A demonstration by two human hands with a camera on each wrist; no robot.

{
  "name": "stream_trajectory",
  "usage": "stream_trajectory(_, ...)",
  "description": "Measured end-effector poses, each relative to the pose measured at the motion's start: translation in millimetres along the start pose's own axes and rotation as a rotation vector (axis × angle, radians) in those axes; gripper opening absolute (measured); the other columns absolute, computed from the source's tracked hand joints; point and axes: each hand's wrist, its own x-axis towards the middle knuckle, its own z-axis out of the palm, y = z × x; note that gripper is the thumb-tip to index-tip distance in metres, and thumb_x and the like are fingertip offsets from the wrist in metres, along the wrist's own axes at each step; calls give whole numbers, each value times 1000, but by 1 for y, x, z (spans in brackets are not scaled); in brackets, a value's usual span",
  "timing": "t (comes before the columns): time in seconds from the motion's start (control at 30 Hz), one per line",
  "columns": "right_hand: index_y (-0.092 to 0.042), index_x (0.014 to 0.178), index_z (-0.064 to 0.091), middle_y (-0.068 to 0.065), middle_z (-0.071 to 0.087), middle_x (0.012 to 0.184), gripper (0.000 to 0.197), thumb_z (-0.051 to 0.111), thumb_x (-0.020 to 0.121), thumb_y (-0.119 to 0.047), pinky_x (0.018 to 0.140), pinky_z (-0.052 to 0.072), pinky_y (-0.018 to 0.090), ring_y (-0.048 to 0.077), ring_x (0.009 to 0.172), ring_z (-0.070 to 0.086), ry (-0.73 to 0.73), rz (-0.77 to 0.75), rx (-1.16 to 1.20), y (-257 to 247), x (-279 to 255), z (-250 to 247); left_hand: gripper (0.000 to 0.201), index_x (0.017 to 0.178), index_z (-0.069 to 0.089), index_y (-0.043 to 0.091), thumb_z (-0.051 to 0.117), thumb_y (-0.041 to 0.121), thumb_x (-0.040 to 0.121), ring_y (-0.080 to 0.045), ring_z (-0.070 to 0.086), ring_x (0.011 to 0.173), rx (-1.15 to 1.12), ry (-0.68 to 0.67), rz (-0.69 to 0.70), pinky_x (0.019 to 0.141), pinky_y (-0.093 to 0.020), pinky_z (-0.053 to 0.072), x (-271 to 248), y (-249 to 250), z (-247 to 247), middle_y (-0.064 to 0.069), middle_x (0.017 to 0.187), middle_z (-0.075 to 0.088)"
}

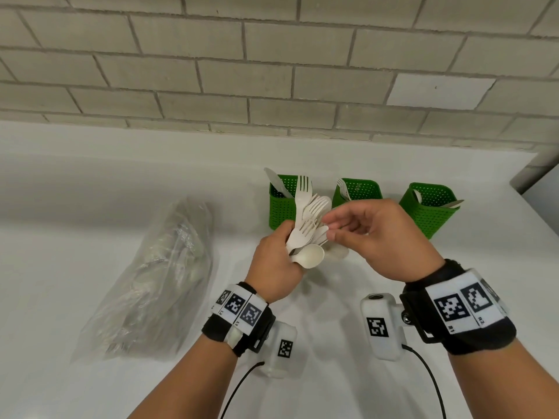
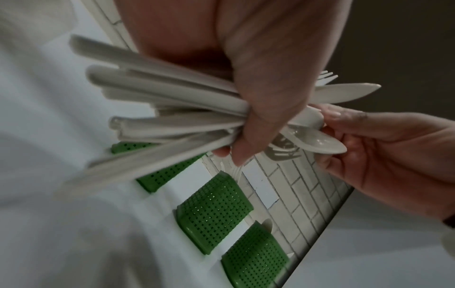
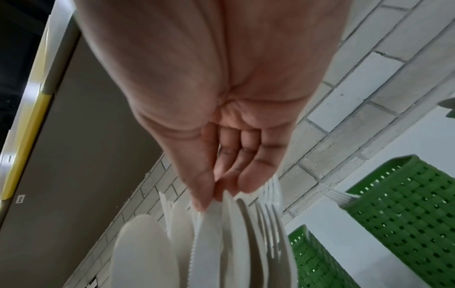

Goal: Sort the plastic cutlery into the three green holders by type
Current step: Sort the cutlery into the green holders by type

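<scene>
Your left hand (image 1: 276, 267) is gripping a fanned cutlery bundle (image 1: 308, 228) over the worktop (image 1: 90, 182), while your right hand's (image 1: 384, 237) fingers (image 3: 204, 187) are pinching one piece in it.

Head view looks down, wrist views close underneath, all share green holders (image 1: 357, 193)

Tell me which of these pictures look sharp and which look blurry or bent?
Head view: sharp and evenly lit, brick lines bowed by the wide lens. Left wrist view: dim, handles of the cutlery bundle smeared near the lens. Right wrist view: right hand soft, cutlery tips blurred.
</scene>
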Motion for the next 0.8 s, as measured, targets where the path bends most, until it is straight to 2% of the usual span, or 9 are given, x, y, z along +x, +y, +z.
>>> stream_trajectory(0.13,-11,94,72,4,73,79,18,74,79,1,73,55,22,16,75,69,76,25,118,1,2,1,41,107,59,26,73,24,69,-15,65,84,-62,-86,-42,76,-48,55,2,-1,2,6,93,68)
stream_trajectory(0.2,-10,94,71,3,72,80,16,74,80,-1,72,54,20,14,74,68,113,16,115,1,2,3,43,108,58,26,72,26,68,-16,65,85,-60,-83,-44,76,-49,54,3,-1,2,6,94,67)
stream_trajectory(0.33,-13,95,71,-1,73,74,17,75,80,-6,66,47,12,8,71,67,78,10,37,-3,0,6,46,110,54,25,69,31,67,-23,64,85,-10,-52,-10,73,-50,54,5,-4,1,4,94,67)
stream_trajectory(0.47,-9,96,72,2,71,75,16,73,81,-2,69,50,14,4,67,64,327,-31,199,-5,3,-3,41,108,54,23,68,27,70,-22,63,85,-2,-37,-19,74,-49,53,4,-4,0,4,93,66)
stream_trajectory(0.5,-10,96,72,1,70,75,15,73,82,-3,68,49,14,3,67,61,345,-37,192,-5,4,-4,40,108,54,22,68,28,71,-22,63,85,0,-30,-13,74,-49,53,3,-3,0,3,94,66)
stream_trajectory(0.6,-14,84,74,4,71,75,5,72,84,-10,67,49,23,10,67,59,202,4,74,-4,2,2,43,111,53,20,67,32,73,-23,63,87,4,-18,3,74,-49,53,4,0,0,3,96,66)
stream_trajectory(0.67,-18,80,72,2,73,80,13,65,90,-11,73,50,26,11,75,64,297,-28,79,-4,3,3,43,110,52,19,66,35,73,-24,63,86,9,-11,2,73,-50,53,5,0,0,2,94,65)
stream_trajectory(0.73,-19,86,64,1,72,83,19,51,98,-12,77,53,31,19,82,68,560,-102,367,-10,7,-5,44,107,51,16,65,38,73,-26,62,83,23,-5,-7,72,-51,52,4,-1,-1,0,91,64)
stream_trajectory(0.8,-17,90,54,2,65,70,21,38,103,-14,65,53,34,23,66,64,699,-123,759,-18,8,-18,43,105,50,14,64,38,72,-27,61,81,48,-1,-17,71,-51,51,3,-2,-2,-2,89,63)
